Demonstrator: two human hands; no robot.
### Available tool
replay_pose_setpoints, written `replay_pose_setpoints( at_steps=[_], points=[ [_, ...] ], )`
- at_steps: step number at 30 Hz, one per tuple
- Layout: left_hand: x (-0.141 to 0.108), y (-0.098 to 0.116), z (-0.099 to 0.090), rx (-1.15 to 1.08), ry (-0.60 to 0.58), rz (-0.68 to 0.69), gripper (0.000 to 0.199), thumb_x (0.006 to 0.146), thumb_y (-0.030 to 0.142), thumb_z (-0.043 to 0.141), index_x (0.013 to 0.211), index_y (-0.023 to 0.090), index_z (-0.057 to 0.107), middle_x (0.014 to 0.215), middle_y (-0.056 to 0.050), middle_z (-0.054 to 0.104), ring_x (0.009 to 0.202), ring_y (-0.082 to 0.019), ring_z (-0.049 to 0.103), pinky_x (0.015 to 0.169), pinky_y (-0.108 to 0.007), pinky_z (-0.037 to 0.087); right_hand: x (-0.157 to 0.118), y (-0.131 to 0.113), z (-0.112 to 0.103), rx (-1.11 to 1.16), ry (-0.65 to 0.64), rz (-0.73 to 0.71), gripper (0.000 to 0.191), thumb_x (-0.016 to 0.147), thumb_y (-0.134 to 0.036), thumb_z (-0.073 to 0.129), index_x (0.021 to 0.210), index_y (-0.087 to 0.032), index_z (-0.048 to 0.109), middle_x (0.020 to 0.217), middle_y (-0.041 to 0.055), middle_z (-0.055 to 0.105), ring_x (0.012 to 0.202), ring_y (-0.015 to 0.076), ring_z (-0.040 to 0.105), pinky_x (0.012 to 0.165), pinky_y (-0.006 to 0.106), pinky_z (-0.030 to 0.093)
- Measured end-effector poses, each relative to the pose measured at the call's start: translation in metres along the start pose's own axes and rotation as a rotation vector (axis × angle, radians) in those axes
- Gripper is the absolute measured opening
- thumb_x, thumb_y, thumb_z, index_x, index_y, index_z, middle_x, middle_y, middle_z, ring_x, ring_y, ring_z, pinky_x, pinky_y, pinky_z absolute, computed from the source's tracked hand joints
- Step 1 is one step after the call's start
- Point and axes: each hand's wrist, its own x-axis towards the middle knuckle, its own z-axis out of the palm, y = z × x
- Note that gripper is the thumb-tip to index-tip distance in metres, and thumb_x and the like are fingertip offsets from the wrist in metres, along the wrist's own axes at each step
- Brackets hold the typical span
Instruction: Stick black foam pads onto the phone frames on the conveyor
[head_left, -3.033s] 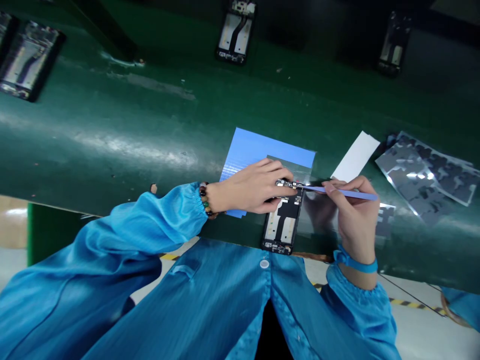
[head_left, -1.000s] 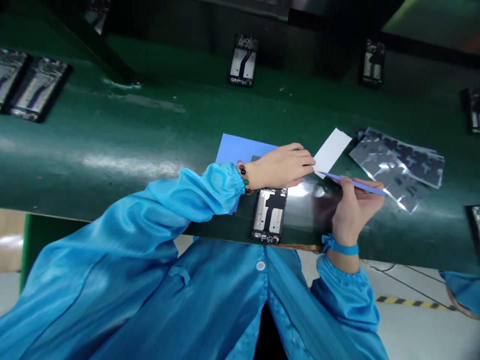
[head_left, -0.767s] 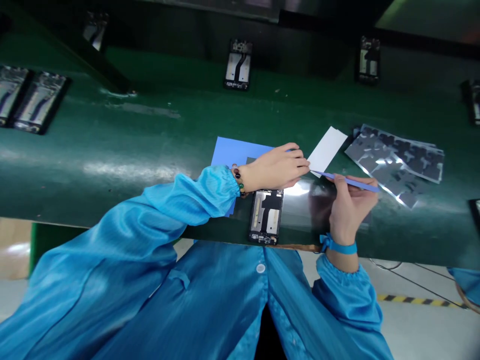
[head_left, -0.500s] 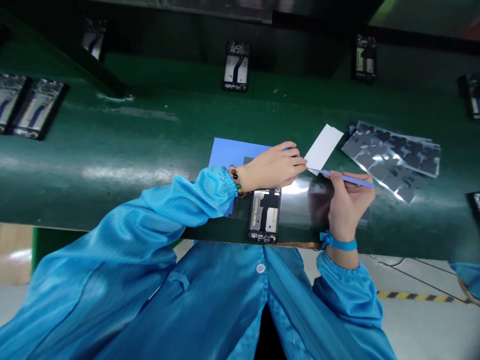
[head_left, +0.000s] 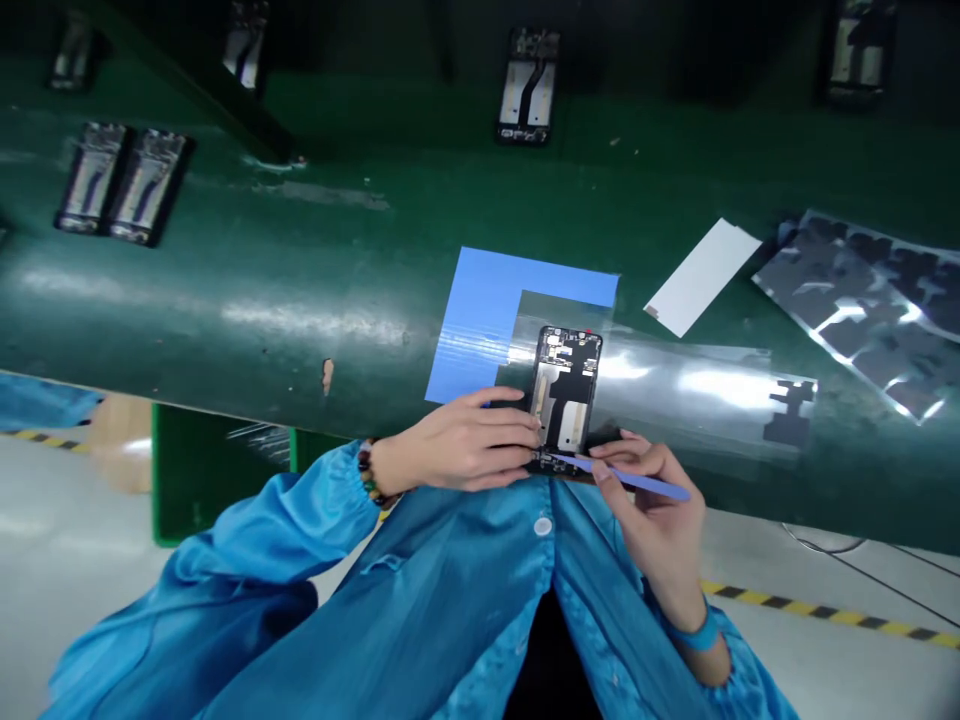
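Left hand (head_left: 469, 442) loosely spread, fingers steadying phone (head_left: 568, 395); right hand (head_left: 660, 510) pinches tweezers (head_left: 637, 480). Best kept low, light.

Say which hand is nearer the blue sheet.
Left. The left hand is at the near edge of the blue sheet; the right hand is farther, right of the open phone.

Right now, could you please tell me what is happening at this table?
A person in a blue coat is working on an opened phone at the near edge of the green table. The left hand steadies the phone's lower left side. The right hand holds blue tweezers, their tip at the phone's lower end. A blue sheet lies beside it, and white paper lies farther off. More opened phones lie across the table.
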Motion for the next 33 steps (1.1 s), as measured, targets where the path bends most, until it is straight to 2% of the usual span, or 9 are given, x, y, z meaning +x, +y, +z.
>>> replay_pose_setpoints(
  at_steps=[4, 10, 25, 27, 30, 33],
  points=[
    [-0.008, 0.003, 0.014, 0.011, 0.061, -0.011, 0.007, 0.101, 0.028, 0.084, 0.107, 0.024, 0.084, 0.124, -0.002, 0.087, 0.125, -0.019, 0.081, 0.129, -0.042, 0.058, -0.001, 0.004, 0.005, -0.04, -0.059, -0.016, 0.032, 0.091, -0.037, 0.091, 0.083, -0.026, 0.062, 0.09, 0.0017, 0.081, 0.094, 0.0253, 0.081, 0.125, 0.065, 0.051],
    [-0.009, 0.003, 0.014, 0.013, 0.121, -0.003, 0.005, 0.104, 0.027, 0.08, 0.101, 0.024, 0.084, 0.121, -0.002, 0.088, 0.126, -0.018, 0.082, 0.128, -0.04, 0.06, -0.003, 0.007, 0.006, -0.048, -0.075, 0.016, 0.031, 0.091, -0.039, 0.091, 0.085, -0.027, 0.064, 0.095, 0.0026, 0.083, 0.098, 0.026, 0.08, 0.129, 0.067, 0.045],
    [-0.009, 0.005, 0.01, 0.051, 0.057, -0.01, 0.005, 0.106, 0.026, 0.079, 0.107, 0.025, 0.084, 0.123, 0.0, 0.088, 0.128, -0.018, 0.081, 0.127, -0.041, 0.061, -0.001, 0.004, 0.005, -0.034, -0.08, -0.022, 0.028, 0.091, -0.036, 0.091, 0.085, -0.027, 0.066, 0.092, 0.0011, 0.081, 0.097, 0.0251, 0.081, 0.122, 0.063, 0.051],
    [-0.011, 0.009, 0.011, 0.051, 0.049, -0.016, 0.008, 0.105, 0.029, 0.08, 0.108, 0.023, 0.084, 0.123, -0.002, 0.087, 0.13, -0.02, 0.08, 0.129, -0.041, 0.06, 0.008, 0.002, 0.0, 0.015, -0.005, -0.052, 0.028, 0.09, -0.033, 0.092, 0.086, -0.026, 0.065, 0.092, 0.0011, 0.081, 0.096, 0.0247, 0.082, 0.121, 0.061, 0.054],
    [-0.016, 0.019, 0.016, 0.07, 0.028, -0.009, 0.017, 0.106, 0.034, 0.079, 0.112, 0.019, 0.084, 0.126, -0.007, 0.086, 0.135, -0.023, 0.078, 0.131, -0.042, 0.058, 0.034, 0.003, -0.009, 0.105, 0.249, -0.137, 0.032, 0.087, -0.03, 0.095, 0.087, -0.025, 0.064, 0.092, 0.0015, 0.082, 0.097, 0.025, 0.084, 0.117, 0.06, 0.059],
    [-0.022, 0.03, 0.018, 0.126, 0.077, 0.032, 0.01, 0.106, 0.018, 0.074, 0.107, 0.018, 0.083, 0.12, -0.007, 0.087, 0.128, -0.021, 0.081, 0.129, -0.041, 0.061, 0.065, 0.012, -0.014, 0.14, 0.484, -0.243, 0.035, 0.085, -0.033, 0.097, 0.088, -0.025, 0.063, 0.089, 0.0006, 0.081, 0.095, 0.0254, 0.084, 0.112, 0.058, 0.064]
  ],
)
